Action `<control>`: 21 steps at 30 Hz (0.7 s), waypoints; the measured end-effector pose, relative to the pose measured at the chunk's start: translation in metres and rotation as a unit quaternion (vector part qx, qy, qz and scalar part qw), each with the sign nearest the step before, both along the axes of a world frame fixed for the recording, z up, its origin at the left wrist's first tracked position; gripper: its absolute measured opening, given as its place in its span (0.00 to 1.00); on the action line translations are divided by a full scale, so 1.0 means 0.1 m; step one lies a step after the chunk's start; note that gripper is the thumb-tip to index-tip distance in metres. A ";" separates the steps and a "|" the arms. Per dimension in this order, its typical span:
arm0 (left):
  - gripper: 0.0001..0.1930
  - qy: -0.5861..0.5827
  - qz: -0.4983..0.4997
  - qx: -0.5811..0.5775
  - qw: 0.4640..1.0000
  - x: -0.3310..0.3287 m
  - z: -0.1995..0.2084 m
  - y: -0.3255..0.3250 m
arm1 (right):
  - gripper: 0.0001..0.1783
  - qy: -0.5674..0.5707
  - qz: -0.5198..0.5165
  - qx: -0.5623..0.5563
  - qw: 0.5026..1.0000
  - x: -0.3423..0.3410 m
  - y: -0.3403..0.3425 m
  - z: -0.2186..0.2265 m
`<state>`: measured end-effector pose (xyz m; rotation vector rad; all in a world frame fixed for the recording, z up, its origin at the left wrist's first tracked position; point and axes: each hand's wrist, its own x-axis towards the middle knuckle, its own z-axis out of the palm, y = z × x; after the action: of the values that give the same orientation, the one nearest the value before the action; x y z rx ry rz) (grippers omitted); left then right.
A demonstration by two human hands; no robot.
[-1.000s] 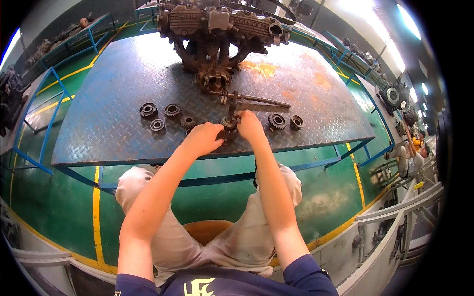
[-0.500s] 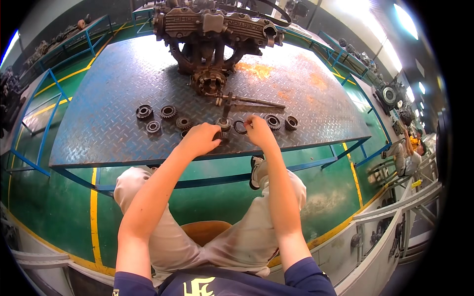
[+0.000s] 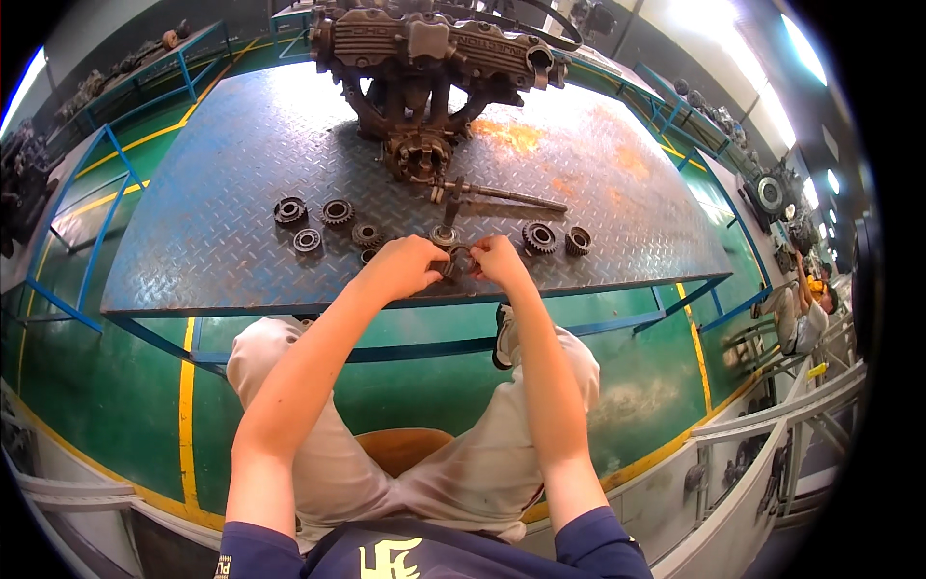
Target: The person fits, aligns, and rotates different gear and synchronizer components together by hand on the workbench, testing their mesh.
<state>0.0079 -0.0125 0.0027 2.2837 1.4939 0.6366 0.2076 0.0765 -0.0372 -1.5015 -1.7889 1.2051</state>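
Observation:
At the table's near edge, my left hand (image 3: 405, 267) curls its fingers around a dark gear on a shaft (image 3: 444, 235), and the hand hides much of that gear. My right hand (image 3: 498, 261) pinches a thin dark ring (image 3: 463, 253) right beside the gear; whether ring and gear touch is hard to tell. Left of my hands lie a gear (image 3: 367, 235), a larger gear (image 3: 338, 212), another gear (image 3: 289, 210) and a small bearing-like ring (image 3: 307, 240). To the right of my right hand sit a wide gear (image 3: 539, 237) and a narrower gear (image 3: 578, 240).
A metal engine (image 3: 429, 48) stands at the back of the diamond-plate table (image 3: 212, 183). A long shaft (image 3: 511, 199) lies in front of it. Blue-framed benches with parts line both sides. At the far right a person (image 3: 808, 318) sits.
My right hand has brought the ring leftward, up to the gear by my left hand. My left hand stays about the gear. The whole view has shifted slightly.

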 end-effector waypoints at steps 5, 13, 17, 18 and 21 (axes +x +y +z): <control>0.16 0.005 -0.004 0.010 1.000 -0.06 -0.03 -0.05 | 0.10 -0.026 0.049 -0.067 0.996 -0.06 -0.01 -0.01; 0.17 -0.037 -0.005 0.033 0.999 -0.12 -0.13 -0.07 | 0.11 -0.035 0.102 -0.056 0.993 -0.06 -0.20 0.06; 0.16 -0.040 0.008 0.035 0.999 -0.07 -0.11 -0.05 | 0.13 -0.013 0.092 -0.020 0.995 -0.01 -0.23 0.07; 0.16 -0.041 0.009 0.035 0.998 -0.06 -0.08 -0.05 | 0.15 -0.029 0.084 -0.006 0.996 0.00 -0.21 0.04; 0.16 -0.023 0.027 -0.004 0.999 -0.03 0.02 -0.02 | 0.16 -0.017 0.098 -0.019 0.995 0.04 -0.18 -0.02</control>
<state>0.0048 -0.0148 0.0042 2.2145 1.5373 0.6922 0.2118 0.0586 -0.0388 -1.3988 -1.9845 1.3206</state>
